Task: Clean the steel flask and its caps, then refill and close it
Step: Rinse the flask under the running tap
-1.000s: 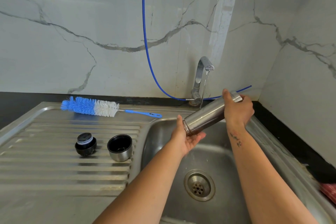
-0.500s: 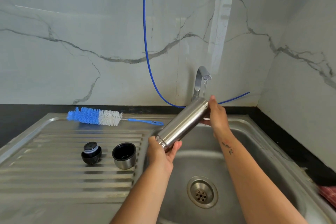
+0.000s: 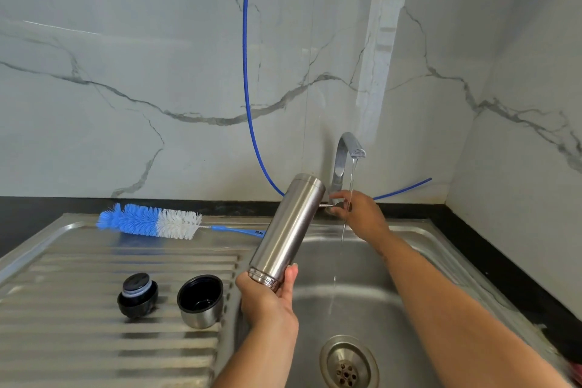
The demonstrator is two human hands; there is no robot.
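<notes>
My left hand [image 3: 271, 294] grips the steel flask [image 3: 288, 230] at its threaded mouth end, with the flask tilted, base up and mouth toward me, over the sink's left edge. My right hand [image 3: 359, 214] is on the tap handle at the base of the tap [image 3: 345, 151]. A thin stream of water [image 3: 349, 198] falls from the spout into the sink basin [image 3: 378, 261]. On the draining board [image 3: 78, 340] stand the black inner stopper [image 3: 137, 294] and the steel cup cap [image 3: 200, 301], its opening up.
A blue and white bottle brush [image 3: 151, 224] lies at the back of the draining board. A blue hose [image 3: 247, 72] hangs down the marble wall behind the tap. The drain [image 3: 348, 365] sits at the basin's near side. Something red [image 3: 574, 368] shows at the right edge.
My right hand has let go of the flask and moved to the tap handle. Water now runs. My left hand has swung the flask more upright and to the left.
</notes>
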